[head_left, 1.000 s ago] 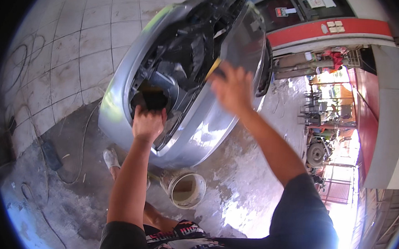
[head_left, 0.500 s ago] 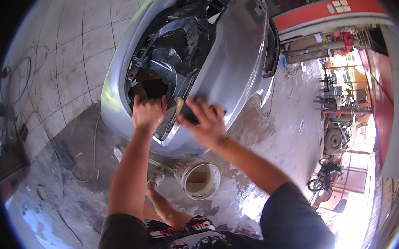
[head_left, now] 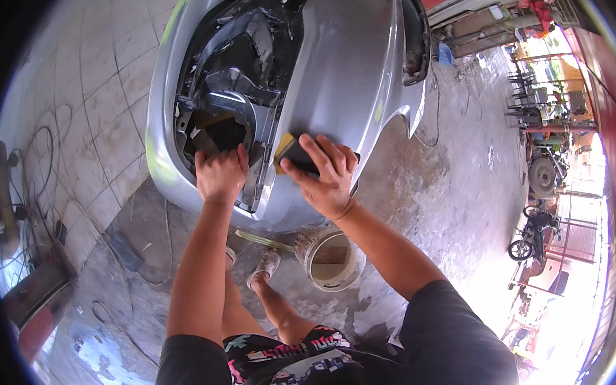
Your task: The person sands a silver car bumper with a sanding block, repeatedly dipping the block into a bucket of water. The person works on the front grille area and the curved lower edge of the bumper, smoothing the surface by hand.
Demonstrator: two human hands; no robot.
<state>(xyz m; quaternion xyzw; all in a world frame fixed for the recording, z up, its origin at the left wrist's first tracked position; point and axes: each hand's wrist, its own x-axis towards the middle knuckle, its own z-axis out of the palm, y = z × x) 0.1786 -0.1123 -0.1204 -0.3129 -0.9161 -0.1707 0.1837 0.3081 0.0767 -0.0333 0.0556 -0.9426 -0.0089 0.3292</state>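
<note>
A silver car bumper (head_left: 346, 61) fills the upper middle, its open frame lined with black plastic (head_left: 242, 61). Fingers of my left hand (head_left: 219, 174) are curled over the rim of a round dark opening at the bumper's near end. To its right, my right hand (head_left: 323, 176) grips a dark sanding block with yellow sandpaper (head_left: 282, 155) on the silver panel beside the opening, fingers spread over the block. Pale greenish patches (head_left: 163, 166) mark the bumper's left edge.
A white bucket (head_left: 332, 261) stands on the concrete floor below the bumper, near my sandalled foot (head_left: 264, 267). Hoses and cables (head_left: 45, 162) lie at left on tiles and concrete. At right are a motorbike (head_left: 535, 231), a loose tyre (head_left: 543, 175) and cluttered racks along a red wall (head_left: 596, 90).
My right hand has moved down the panel toward me with the block, closer to my left hand, which stays at the opening. The view has shifted, so the bumper sits higher in frame.
</note>
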